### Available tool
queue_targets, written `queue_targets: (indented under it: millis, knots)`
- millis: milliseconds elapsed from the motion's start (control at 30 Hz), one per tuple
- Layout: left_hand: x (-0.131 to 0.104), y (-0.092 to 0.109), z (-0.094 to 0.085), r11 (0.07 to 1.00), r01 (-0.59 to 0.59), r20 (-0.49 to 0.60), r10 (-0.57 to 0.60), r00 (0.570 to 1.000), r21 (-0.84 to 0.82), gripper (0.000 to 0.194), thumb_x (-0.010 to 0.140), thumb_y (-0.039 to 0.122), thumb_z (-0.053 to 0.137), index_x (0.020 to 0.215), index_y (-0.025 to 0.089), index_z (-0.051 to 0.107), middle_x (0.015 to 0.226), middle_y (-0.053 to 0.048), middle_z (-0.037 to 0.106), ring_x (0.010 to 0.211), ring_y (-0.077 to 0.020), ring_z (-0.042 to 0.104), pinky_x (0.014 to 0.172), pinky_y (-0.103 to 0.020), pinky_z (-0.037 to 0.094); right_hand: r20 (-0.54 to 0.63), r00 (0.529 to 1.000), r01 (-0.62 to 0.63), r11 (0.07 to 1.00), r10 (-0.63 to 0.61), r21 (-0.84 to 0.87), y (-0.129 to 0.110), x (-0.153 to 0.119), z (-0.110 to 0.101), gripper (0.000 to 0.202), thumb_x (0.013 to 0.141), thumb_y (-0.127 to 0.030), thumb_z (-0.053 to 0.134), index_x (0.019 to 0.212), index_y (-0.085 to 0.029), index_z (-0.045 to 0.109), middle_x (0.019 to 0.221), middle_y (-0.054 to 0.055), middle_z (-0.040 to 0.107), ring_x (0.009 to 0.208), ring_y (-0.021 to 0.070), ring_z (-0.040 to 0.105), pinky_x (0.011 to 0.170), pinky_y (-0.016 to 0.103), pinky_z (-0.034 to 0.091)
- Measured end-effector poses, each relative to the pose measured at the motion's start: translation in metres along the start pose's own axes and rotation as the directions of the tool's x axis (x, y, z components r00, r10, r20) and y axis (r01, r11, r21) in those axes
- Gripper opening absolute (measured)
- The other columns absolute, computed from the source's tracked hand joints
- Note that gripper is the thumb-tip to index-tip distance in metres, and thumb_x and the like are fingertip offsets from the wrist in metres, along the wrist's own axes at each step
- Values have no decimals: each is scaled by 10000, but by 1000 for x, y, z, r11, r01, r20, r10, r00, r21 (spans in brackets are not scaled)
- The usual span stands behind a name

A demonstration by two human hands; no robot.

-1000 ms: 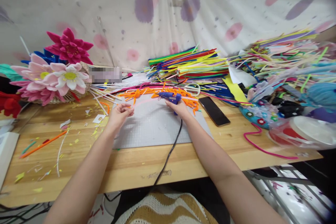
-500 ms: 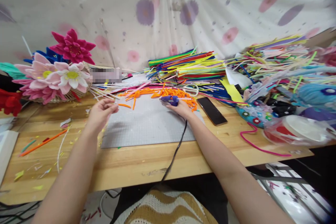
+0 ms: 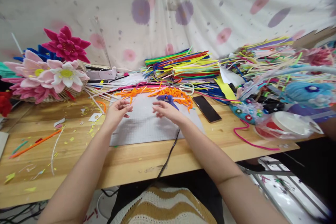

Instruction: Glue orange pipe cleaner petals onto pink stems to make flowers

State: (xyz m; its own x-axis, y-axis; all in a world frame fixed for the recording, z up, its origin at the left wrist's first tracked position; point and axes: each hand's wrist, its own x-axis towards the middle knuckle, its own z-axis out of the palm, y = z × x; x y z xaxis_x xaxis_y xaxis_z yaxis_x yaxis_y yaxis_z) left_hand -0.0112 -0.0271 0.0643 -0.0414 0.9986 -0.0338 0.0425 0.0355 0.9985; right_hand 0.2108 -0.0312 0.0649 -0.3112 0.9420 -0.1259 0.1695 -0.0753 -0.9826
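My left hand [image 3: 118, 112] is over the left part of a grey cutting mat [image 3: 139, 131], its thumb and fingers pinched together. What it holds is too thin and blurred to make out. My right hand [image 3: 166, 111] hovers above the mat with fingers loosely apart and nothing in them. Just behind it a purple glue gun [image 3: 168, 99] lies by a heap of orange pipe cleaners [image 3: 181, 98]; its black cord [image 3: 169, 154] runs over the table's front edge. A curved orange pipe cleaner [image 3: 102, 105] shows left of my left hand.
Colourful pipe cleaner bundles [image 3: 181, 64] and white-handled scissors [image 3: 187, 88] are at the back. A phone [image 3: 207, 109] lies right of the mat. Fuzzy flowers [image 3: 65, 73] stand at left, near paper scraps and an orange stick [image 3: 36, 143]. A plastic-wrapped roll [image 3: 286, 125] sits at right.
My right hand has let go of the glue gun, which now lies on the mat, and has moved left. My left hand has come right over the mat, towards it.
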Motion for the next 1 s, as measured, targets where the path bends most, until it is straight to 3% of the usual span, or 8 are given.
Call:
queue_targets:
  millis: [67, 167, 267, 533, 733, 1000]
  knots:
    - [-2, 0, 1, 1000, 3, 31, -3, 999, 22, 363, 520, 346, 728, 765, 148, 546, 624, 1, 593, 584, -126, 580, 422, -188, 404, -27, 1000, 17, 948, -9, 317, -5, 21, 14, 332, 713, -411, 561, 951, -184, 512, 759, 13, 619, 555, 73, 536, 535, 208, 419]
    - [-5, 0, -2, 998, 2, 42, -4, 999, 56, 343, 532, 360, 718, 741, 148, 548, 638, -1, 595, 598, -129, 586, 414, -186, 408, -132, 991, 75, 855, -7, 514, -9, 44, 27, 242, 688, -358, 606, 815, -175, 511, 667, -30, 582, 511, 37, 501, 515, 172, 405]
    - [-6, 0, -7, 995, -3, 22, 0, 1000, 104, 333, 536, 371, 712, 728, 150, 553, 637, -5, 594, 608, -134, 588, 402, -185, 411, -215, 976, 143, 843, -33, 518, -10, 53, 32, 247, 653, -353, 640, 701, -168, 485, 629, -34, 578, 495, 34, 492, 496, 169, 401]
    - [-7, -1, -12, 988, 45, -7, -44, 999, 150, 351, 512, 382, 723, 720, 144, 572, 644, -9, 588, 606, -123, 569, 416, -187, 437, -398, 903, 306, 892, -163, 331, -5, 57, 32, 193, 623, -301, 647, 667, -174, 509, 607, -54, 513, 555, 52, 479, 483, 166, 411]
    - [-5, -9, -13, 994, 63, 14, -64, 998, 92, 381, 489, 392, 736, 720, 140, 569, 655, -3, 578, 602, -116, 559, 478, -235, 492, -384, 916, 292, 848, -115, 442, -2, 63, 30, 209, 608, -297, 670, 681, -171, 520, 658, -42, 542, 662, 68, 541, 646, 219, 488]
    - [-7, -11, -15, 992, 88, 32, -91, 995, 95, 383, 481, 395, 740, 714, 140, 575, 641, -4, 570, 618, -124, 554, 480, -246, 497, -328, 942, 241, 818, -68, 523, 1, 71, 32, 198, 613, -270, 681, 690, -168, 531, 669, -31, 600, 631, 66, 579, 683, 237, 496]
